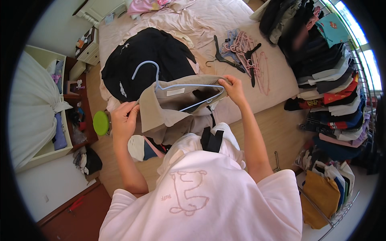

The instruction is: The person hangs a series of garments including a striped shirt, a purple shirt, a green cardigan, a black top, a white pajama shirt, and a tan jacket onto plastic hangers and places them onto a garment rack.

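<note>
A khaki collared garment (164, 113) is stretched between my two hands in front of me. A light blue clothes hanger (190, 86) sits partly inside its neck opening, its hook rising at the left over a black garment (147, 57) on the bed. My left hand (125, 116) pinches the garment's edge beside the collar. At the other side, my right hand (233, 89) grips the garment's shoulder at the hanger's right end; whether it also holds the hanger, I cannot tell. The khaki cloth hangs down towards my lap.
Pink and blue hangers (241, 45) with black hangers (227, 60) lie on the bed (271, 78). Packed clothing racks (363, 90) stand at the right. A green round stool (101, 123) is on the floor at left, near an open white cabinet (68, 132).
</note>
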Demonstrator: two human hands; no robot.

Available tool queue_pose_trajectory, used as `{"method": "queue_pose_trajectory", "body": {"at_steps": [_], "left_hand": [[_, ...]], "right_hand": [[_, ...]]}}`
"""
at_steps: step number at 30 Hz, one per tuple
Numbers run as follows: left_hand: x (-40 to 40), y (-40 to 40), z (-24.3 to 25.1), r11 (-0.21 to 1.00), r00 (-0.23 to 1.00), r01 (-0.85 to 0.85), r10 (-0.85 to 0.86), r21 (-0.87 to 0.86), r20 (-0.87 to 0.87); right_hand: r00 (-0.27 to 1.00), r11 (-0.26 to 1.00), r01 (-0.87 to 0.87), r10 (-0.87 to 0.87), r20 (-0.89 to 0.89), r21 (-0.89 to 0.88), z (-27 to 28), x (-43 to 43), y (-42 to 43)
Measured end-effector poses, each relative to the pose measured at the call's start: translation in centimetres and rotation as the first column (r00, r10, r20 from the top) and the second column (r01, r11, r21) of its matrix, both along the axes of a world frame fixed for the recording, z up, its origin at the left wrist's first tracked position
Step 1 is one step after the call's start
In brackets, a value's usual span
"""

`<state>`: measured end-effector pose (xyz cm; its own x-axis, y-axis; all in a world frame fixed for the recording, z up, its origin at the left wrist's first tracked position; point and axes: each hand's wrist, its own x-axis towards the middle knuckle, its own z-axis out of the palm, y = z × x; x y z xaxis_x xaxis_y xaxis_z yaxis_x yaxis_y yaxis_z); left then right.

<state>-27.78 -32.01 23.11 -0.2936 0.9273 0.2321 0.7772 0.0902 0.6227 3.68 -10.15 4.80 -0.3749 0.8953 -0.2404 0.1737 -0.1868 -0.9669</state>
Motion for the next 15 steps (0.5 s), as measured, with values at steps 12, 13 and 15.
{"method": "queue_pose_trajectory", "body": {"at_steps": [12,13,15], "left_hand": [[0.7,0.6,-0.1,1.000,0.965,0.003,0.004,0.027,-0.262],[0.7,0.6,-0.3,0.998,0.957,-0.018,0.032,0.052,-0.288],[0.5,0.7,-0.8,0.996,0.948,-0.037,0.061,0.081,-0.312]], "right_hand": [[0.975,0.922,0.010,-0.095,0.201,0.388,5.2,-1.4,-1.7],[0.973,0.892,0.023,-0.124,0.195,0.451,6.0,-1.9,-2.0],[0.985,0.928,-0.005,-0.060,0.161,0.372,7.6,-2.7,-3.3]]}}
